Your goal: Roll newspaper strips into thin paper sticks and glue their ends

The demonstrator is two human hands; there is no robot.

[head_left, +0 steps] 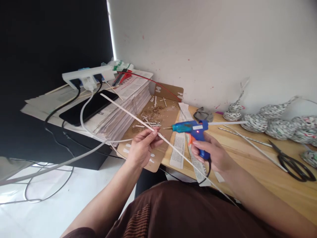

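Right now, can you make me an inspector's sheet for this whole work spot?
Surface: wooden table, brown board at its left.
Job's things: thin white rod; blue glue gun, red light showing.
Clutter: paper scraps on the board; black scissors at right.
Hands: left hand pinches the rod; right hand grips the gun.
Cables: black and white ones plugged into a white power strip.
Surroundings: pale wall with reddish specks; woven shapes near it.
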